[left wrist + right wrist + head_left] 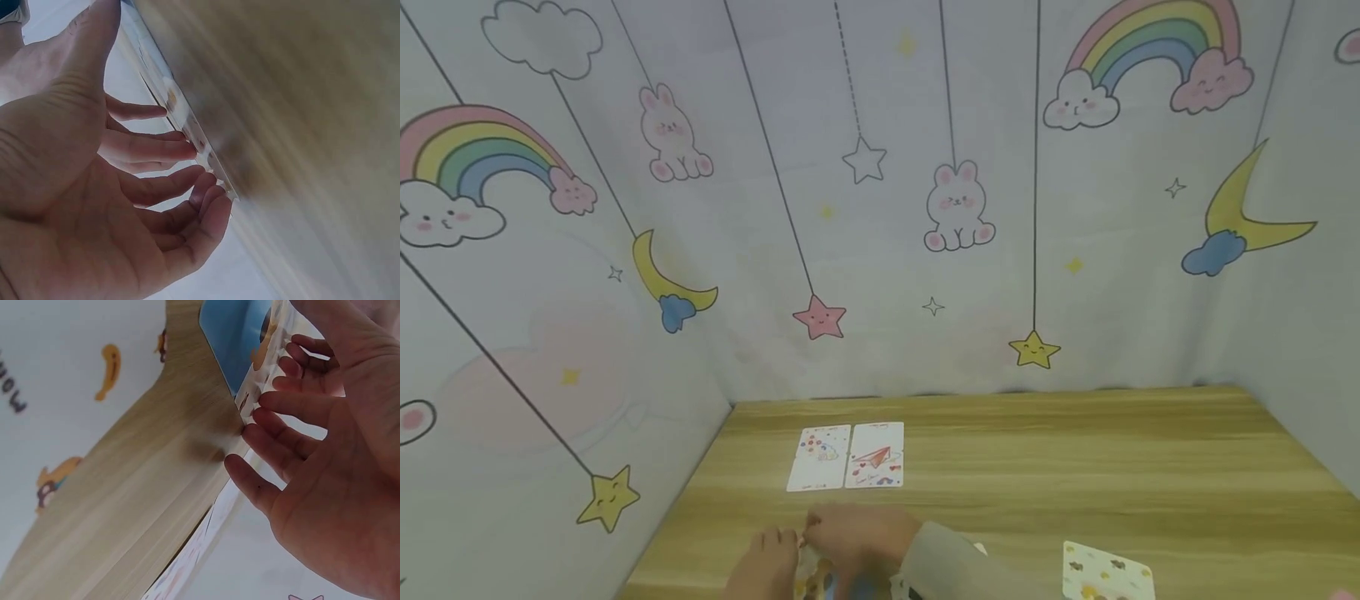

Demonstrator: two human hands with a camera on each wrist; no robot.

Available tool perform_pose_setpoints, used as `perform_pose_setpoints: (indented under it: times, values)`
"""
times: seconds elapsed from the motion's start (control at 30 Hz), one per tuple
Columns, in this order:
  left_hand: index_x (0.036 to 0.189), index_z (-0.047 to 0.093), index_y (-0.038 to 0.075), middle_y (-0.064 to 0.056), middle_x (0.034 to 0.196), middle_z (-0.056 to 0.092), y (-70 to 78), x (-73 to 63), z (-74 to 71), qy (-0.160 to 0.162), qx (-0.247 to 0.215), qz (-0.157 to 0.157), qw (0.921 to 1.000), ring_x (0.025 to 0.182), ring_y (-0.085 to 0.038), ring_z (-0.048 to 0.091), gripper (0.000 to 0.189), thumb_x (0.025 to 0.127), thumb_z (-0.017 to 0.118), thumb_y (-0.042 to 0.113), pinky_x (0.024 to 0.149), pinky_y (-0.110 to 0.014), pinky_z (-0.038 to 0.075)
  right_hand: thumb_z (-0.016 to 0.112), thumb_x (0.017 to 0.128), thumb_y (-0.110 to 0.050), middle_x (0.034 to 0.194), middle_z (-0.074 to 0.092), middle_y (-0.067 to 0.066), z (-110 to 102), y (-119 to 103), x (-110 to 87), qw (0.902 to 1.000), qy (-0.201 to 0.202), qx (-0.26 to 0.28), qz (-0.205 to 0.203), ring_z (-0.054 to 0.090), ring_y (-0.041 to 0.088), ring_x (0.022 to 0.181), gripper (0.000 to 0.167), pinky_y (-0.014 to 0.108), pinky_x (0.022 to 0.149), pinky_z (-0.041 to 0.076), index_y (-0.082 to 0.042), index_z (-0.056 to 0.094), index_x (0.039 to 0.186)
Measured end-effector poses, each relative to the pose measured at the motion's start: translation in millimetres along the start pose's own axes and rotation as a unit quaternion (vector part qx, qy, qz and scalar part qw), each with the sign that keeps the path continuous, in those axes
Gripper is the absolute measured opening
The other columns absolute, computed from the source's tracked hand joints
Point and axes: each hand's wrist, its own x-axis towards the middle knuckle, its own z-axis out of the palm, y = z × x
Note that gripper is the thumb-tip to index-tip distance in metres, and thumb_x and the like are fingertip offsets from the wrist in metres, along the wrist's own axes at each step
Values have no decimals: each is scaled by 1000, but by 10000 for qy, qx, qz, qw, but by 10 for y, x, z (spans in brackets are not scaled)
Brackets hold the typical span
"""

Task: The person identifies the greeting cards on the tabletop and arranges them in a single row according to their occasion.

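Note:
Low in the head view, my left hand point(766, 560) and right hand point(867, 533) meet over a card point(811, 583) with brown and blue print on the table. The left wrist view shows the fingers of my left hand point(119, 206) bent loosely, their tips right at the edge of a thin printed card point(178, 106). Fingers of the other hand reach that same edge. Seen from the right wrist, my right hand point(312, 456) has its fingers spread, with fingertips along the edge of a blue card point(234, 344). The hands and sleeve hide much of the card in the head view.
Two white cards, one with flower-like prints point(818, 458) and one with a red paper plane point(875, 456), lie side by side farther back. A white card with brown and yellow prints point(1107, 575) lies at the right. Cartoon-printed cloth point(880, 250) surrounds the wooden table point(1075, 467).

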Motion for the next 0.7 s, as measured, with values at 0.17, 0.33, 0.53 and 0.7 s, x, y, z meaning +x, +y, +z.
perform_pose_setpoints:
  times: [0.17, 0.33, 0.53, 0.7]
  values:
    - [117, 60, -8, -24, 107, 63, -28, 78, -34, -138, -640, -124, 9978, 103, -42, 62, 81, 59, 98, 34, 101, -59, 53, 96, 68, -55, 124, 59, -13, -46, -29, 31, 9997, 30, -194, 159, 54, 0, 102, 77, 15, 90, 51, -24, 64, 130]
    - [117, 59, -5, -22, 109, 62, -63, 136, -40, -347, -1099, -361, 9927, 107, -42, 60, 83, 54, 101, 29, 106, -63, 50, 97, 66, -57, 116, 57, -14, -32, -14, 39, 9992, 216, -305, 123, 49, -1, 96, 77, 13, 84, 48, -26, 63, 127]
    - [124, 56, -10, -23, 111, 59, -92, 160, -50, -590, -1497, -517, 9856, 106, -42, 60, 93, 57, 102, 34, 104, -63, 51, 101, 61, -50, 114, 52, -13, 11, 31, 24, 9982, 468, 192, 328, 46, 0, 98, 88, 15, 83, 47, -29, 59, 136]
    - [131, 57, -4, -14, 113, 65, -192, 106, -50, -316, -2609, 296, 9644, 99, -28, 64, 91, 59, 102, 30, 89, -49, 59, 104, 56, -35, 108, 46, -9, 41, 42, -17, 9873, 816, 1084, 822, 44, 2, 93, 80, 17, 79, 47, -29, 57, 121]
